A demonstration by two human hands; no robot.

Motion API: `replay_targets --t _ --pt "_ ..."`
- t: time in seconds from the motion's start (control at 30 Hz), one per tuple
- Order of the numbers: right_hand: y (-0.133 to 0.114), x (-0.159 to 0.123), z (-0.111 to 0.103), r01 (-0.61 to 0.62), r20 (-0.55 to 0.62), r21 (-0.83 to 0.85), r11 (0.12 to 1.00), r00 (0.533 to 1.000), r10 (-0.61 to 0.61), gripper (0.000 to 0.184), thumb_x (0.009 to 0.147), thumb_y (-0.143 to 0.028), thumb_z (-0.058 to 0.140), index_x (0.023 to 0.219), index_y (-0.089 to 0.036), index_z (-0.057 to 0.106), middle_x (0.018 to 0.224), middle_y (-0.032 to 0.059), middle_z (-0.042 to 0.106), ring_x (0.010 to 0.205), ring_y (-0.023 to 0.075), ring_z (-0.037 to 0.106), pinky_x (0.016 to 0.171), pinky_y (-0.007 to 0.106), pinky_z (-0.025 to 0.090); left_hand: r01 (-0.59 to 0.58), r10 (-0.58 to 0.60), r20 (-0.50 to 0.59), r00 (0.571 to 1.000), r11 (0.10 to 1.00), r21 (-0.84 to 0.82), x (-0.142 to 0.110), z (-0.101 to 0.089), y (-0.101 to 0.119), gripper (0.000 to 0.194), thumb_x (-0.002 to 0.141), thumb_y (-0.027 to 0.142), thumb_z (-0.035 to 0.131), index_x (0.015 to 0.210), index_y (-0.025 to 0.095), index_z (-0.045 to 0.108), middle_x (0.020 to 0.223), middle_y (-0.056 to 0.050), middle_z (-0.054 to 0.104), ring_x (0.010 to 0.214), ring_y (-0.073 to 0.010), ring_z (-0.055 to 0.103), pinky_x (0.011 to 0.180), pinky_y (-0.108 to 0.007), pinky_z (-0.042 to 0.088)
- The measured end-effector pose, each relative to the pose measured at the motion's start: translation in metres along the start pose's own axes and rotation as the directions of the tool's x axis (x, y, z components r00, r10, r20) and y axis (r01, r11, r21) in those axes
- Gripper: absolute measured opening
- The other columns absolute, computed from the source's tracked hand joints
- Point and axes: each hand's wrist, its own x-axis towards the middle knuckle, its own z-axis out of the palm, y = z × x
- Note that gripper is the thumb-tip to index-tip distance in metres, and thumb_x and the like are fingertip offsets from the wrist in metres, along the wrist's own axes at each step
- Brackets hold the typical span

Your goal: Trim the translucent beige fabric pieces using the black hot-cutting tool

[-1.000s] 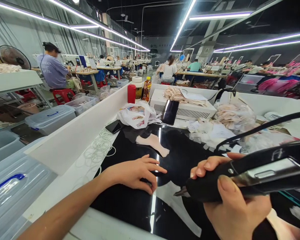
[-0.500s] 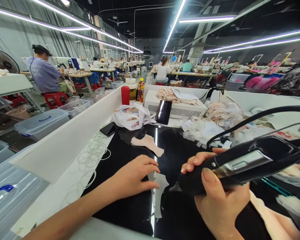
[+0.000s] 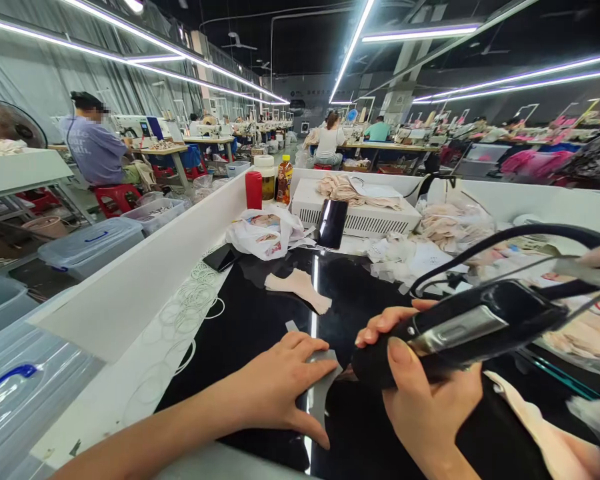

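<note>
My left hand [image 3: 283, 383] lies flat with its fingers spread on a pale strip of material [image 3: 323, 390] on the glossy black worktop [image 3: 250, 320]. My right hand [image 3: 420, 400] is wrapped round the handle of a black corded hand tool [image 3: 465, 330], whose tip points left at the strip beside my left fingers. The tool's black cable [image 3: 505, 240] arcs up to the right. A beige cut fabric piece [image 3: 300, 287] lies farther back on the worktop.
A white side wall [image 3: 145, 267] borders the left. White elastic rings [image 3: 190, 300], a black phone [image 3: 220, 257], a white plastic bag [image 3: 265, 233], a white machine box [image 3: 360, 213], bottles [image 3: 267, 180] and fabric piles [image 3: 450, 227] crowd the back. Other people sit at far tables.
My left hand slid nearer and to the right, pressing the pale strip. The tool in my right hand moved left and lower toward the strip.
</note>
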Motion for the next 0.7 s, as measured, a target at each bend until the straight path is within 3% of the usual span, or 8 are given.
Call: replay_targets --t 0.7 --pt "-0.011 0.003 0.009 -0.048 -0.081 -0.063 0.997 0.996 0.043 0.039 0.075 -0.027 0.085 0.106 -0.024 0.062 0.075 -0.0041 0.067 0.063 0.0175 0.064 0.057 0.035 0.061 -0.072 0.074 -0.065 0.995 0.997 0.034 0.0 0.01 -0.003 0.093 0.071 0.06 0.091 0.146 0.018 0.058 0.152 -0.02 0.052 0.139 -0.0411 0.047 0.12 -0.056 0.036"
